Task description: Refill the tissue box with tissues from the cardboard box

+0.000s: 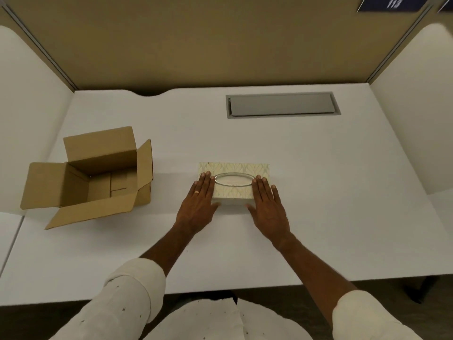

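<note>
A cream patterned tissue box [234, 168] lies flat in the middle of the white desk, its clear oval slot facing up. My left hand [199, 204] rests flat on the box's left end, fingers straight, thumb against the near side. My right hand [267, 204] lies the same way on the right end. Both hands press the box between thumbs and fingers. A brown cardboard box [98, 182] stands open at the left, all flaps spread; its inside shows only bare cardboard floor, and no tissues are visible in it.
The white desk [318, 192] has a grey cable hatch [282, 105] at the back right and a cutout at the back edge. Beige partition walls enclose the back, white panels the sides. The near desk edge lies just above my sleeves.
</note>
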